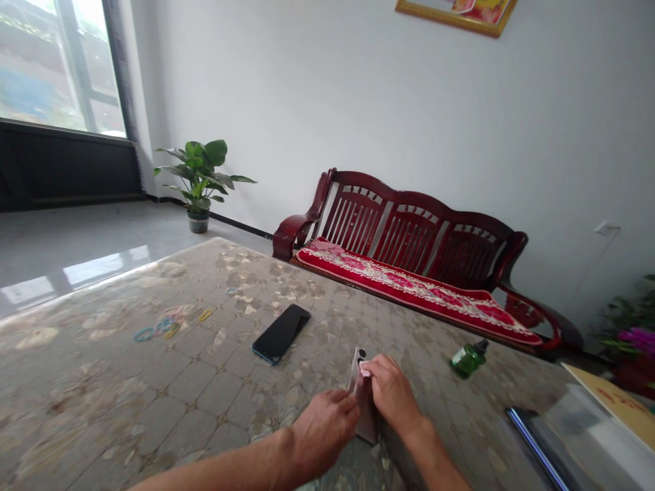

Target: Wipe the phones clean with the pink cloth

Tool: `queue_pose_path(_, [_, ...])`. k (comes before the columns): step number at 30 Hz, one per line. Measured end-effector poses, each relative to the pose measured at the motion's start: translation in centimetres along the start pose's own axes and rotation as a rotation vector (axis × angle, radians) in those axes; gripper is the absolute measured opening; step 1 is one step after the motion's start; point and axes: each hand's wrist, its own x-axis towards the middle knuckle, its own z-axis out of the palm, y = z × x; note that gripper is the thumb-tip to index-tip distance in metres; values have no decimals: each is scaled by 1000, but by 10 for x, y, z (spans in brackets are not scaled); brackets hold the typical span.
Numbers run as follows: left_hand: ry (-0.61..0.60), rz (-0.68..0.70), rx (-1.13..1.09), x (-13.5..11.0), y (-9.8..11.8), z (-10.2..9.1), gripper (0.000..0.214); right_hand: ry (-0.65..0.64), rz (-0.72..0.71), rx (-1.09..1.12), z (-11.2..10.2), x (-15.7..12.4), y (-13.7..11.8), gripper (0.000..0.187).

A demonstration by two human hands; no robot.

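Both hands were busy with a pink phone [362, 395] lying back-up on the worktop [153, 389]. It looked like the wiping step. The left hand [322, 436] pressed on the phone's near edge, fingers curled against it. The right hand [391, 395] had its fingers [372, 372] pinched tight on a small white wipe [365, 371] near the camera end. Next, the left hand probably needed to hold the phone steady. A black phone [281, 333] lay to the left beyond them, a green bottle [468, 359] to the right.

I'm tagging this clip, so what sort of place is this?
Probably a home living room: a dark red wooden bench with a floral cushion, a potted green plant by the large window, and a gold-framed picture.
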Motion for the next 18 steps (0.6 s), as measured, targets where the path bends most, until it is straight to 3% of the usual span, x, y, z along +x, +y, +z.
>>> queue_pose_path(8, [36,-6,-2,0,1,-2,10,-3,-82,28,0,-21,-10,33])
queue_pose_path(18, [53,-16,-34,-2,0,-2,14,29,38,-106,-5,-8,0,34])
